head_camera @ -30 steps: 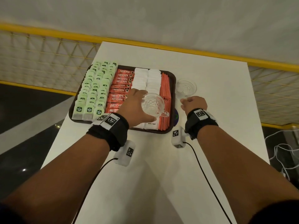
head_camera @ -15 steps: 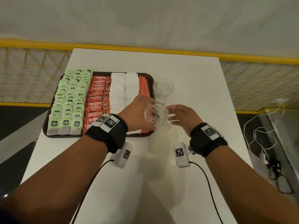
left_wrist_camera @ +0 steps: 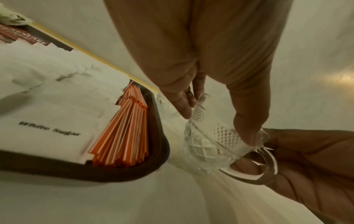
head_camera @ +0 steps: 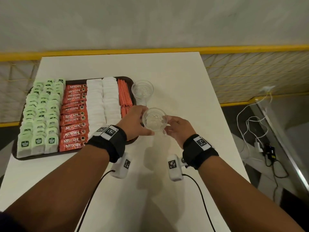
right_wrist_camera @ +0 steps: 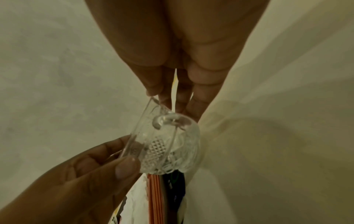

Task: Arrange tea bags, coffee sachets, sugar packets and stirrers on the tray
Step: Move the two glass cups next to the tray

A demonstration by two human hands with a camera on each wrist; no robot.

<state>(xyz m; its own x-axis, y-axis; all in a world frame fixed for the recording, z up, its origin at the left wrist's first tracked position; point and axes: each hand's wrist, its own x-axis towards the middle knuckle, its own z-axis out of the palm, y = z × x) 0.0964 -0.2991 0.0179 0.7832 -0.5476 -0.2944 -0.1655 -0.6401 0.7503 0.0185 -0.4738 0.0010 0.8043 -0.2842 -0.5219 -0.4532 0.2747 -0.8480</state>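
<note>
A dark tray (head_camera: 41, 156) holds rows of green tea bags (head_camera: 41, 114), red coffee sachets (head_camera: 73, 114), white sugar packets (head_camera: 103, 101) and orange stirrers (head_camera: 124, 96). Just right of the tray's near corner, both hands hold a cut-glass cup (head_camera: 154, 121) above the table. My left hand (head_camera: 145, 120) grips its rim and body with thumb and fingers (left_wrist_camera: 247, 133). My right hand (head_camera: 167, 125) pinches the handle side, with its fingertips (right_wrist_camera: 191, 109) at the handle (left_wrist_camera: 268, 163). The stirrers (left_wrist_camera: 122, 136) lie along the tray's right edge.
A second glass cup (head_camera: 142, 91) stands on the white table (head_camera: 175, 77) beside the tray's far right corner. The table's right edge drops to a floor with cables (head_camera: 250, 124). A yellow mesh rail (head_camera: 250, 49) runs behind the table.
My left hand has carried the glass cup to the right, from over the tray to just beside it. The right hand has come up and taken the cup's handle side.
</note>
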